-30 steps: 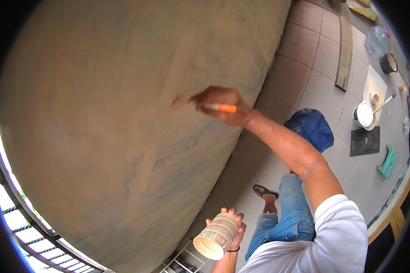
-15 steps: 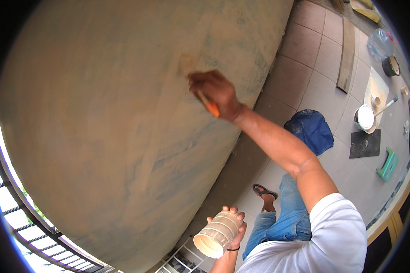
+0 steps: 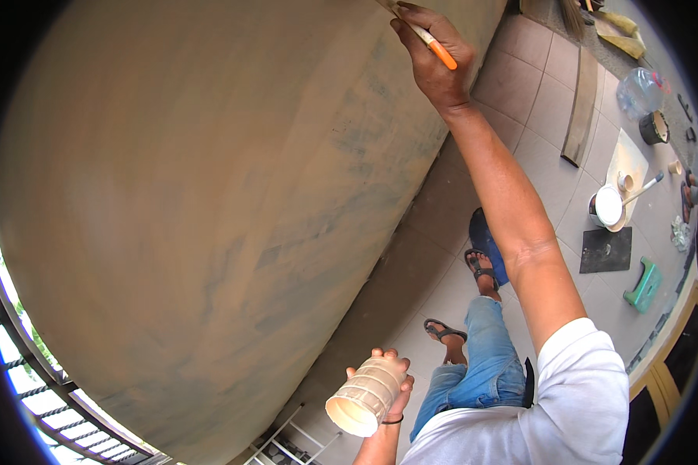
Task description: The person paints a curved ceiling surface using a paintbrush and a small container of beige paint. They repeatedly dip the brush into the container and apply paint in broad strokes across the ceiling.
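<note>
We note the right hand [image 3: 436, 66] closed around a brush [image 3: 430, 40], its tip on the wall [image 3: 194, 217] at 12 o'clock. The left hand [image 3: 395, 387] grips a cup [image 3: 364, 399] at 6 o'clock. The tan coat looks uneven, with grey streaks showing; we judge more passes remain. The tiled floor [image 3: 535, 101] carries a pan [image 3: 606, 208] at 3 o'clock.

The right hand [image 3: 434, 58] is raised high, gripping an orange-handled brush [image 3: 430, 43] whose tip meets the tan wall [image 3: 209, 194]. Lower down, the left hand [image 3: 392, 384] clasps a ribbed plastic cup [image 3: 364, 397], its open mouth tilted outward. Sandalled feet stand on the tiled floor [image 3: 543, 101].
</note>
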Motion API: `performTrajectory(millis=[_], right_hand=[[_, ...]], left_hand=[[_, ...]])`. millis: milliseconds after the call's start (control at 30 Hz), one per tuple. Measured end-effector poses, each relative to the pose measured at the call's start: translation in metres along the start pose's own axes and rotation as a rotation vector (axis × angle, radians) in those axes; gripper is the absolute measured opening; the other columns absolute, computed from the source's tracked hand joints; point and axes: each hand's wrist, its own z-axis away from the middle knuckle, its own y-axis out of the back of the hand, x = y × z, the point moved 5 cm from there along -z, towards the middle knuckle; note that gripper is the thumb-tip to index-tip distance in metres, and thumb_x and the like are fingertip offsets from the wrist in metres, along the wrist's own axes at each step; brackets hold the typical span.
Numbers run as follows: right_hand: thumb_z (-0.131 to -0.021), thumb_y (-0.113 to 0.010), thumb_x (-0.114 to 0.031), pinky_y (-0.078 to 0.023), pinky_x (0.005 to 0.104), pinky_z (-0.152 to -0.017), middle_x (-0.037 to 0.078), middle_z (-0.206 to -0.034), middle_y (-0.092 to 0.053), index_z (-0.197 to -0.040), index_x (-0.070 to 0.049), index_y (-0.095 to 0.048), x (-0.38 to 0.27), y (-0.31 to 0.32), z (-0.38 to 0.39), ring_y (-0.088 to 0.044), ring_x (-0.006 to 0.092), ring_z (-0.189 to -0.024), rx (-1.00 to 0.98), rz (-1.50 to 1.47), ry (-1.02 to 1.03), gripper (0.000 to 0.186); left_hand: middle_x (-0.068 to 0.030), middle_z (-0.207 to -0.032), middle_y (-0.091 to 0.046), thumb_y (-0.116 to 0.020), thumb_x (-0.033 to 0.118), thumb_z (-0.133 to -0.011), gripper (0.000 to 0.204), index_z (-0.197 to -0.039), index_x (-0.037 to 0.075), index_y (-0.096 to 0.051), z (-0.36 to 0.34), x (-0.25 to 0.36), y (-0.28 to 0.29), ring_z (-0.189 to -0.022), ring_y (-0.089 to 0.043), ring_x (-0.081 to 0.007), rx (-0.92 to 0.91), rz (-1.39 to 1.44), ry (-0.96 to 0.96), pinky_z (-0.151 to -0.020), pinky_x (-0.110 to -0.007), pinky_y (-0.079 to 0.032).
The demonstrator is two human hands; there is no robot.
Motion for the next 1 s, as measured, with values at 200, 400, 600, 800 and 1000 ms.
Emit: performTrajectory(millis=[200,400,600,800,1000], right_hand=[[-0.081,-0.081,0.003,-0.062,0.0353,-0.077,0.01,-0.108,-0.079,-0.097,-0.006,-0.073,-0.122,-0.038,0.083,-0.076,0.0274,-0.09,-0.251,-0.351,0.041,0.021],[-0.085,-0.083,0.0,-0.064,0.0319,-0.076,0.011,-0.108,-0.079,-0.098,-0.006,-0.075,-0.116,-0.041,0.095,-0.078,0.0259,-0.093,-0.421,-0.44,0.136,0.016],[-0.086,-0.084,0.0,-0.064,0.0332,-0.075,0.008,-0.107,-0.08,-0.1,-0.003,-0.079,-0.001,-0.027,0.01,-0.079,0.0234,-0.093,0.027,-0.039,0.042,0.015],[-0.077,-0.085,0.006,-0.062,0.0345,-0.078,0.012,-0.111,-0.08,-0.102,-0.004,-0.075,-0.119,-0.073,0.085,-0.076,0.0277,-0.091,-0.174,-0.155,0.06,0.029],[-0.077,-0.081,-0.004,-0.062,0.0352,-0.078,0.007,-0.116,-0.075,-0.104,-0.007,-0.072,-0.252,-0.089,0.195,-0.074,0.0279,-0.094,-0.599,-0.62,0.11,0.029]], left_hand=[[-0.0132,-0.135,-0.061,-0.063,0.061,-0.103,0.065,-0.143,0.01,-0.059,0.014,0.02,0.009,-0.122,-0.058,-0.035,0.02,0.011,-0.017,-0.087,-0.05,-0.061],[-0.0133,-0.135,-0.061,-0.063,0.061,-0.103,0.064,-0.143,0.01,-0.059,0.024,0.033,0.023,-0.122,-0.058,-0.0351,0.011,0.007,-0.036,-0.087,-0.051,-0.062],[-0.0135,-0.135,-0.061,-0.062,0.06,-0.104,0.065,-0.143,0.009,-0.059,0.022,0.033,0.018,-0.122,-0.058,-0.0352,0.014,0.023,-0.041,-0.087,-0.05,-0.062],[-0.0139,-0.136,-0.06,-0.062,0.061,-0.104,0.065,-0.143,0.009,-0.059,0.028,0.04,0.011,-0.123,-0.058,-0.0351,0.041,0.04,-0.026,-0.087,-0.05,-0.062],[-0.014,-0.135,-0.06,-0.061,0.061,-0.104,0.065,-0.144,0.01,-0.058,0.031,0.048,0.015,-0.123,-0.058,-0.0354,0.015,0.026,-0.016,-0.087,-0.05,-0.062]])
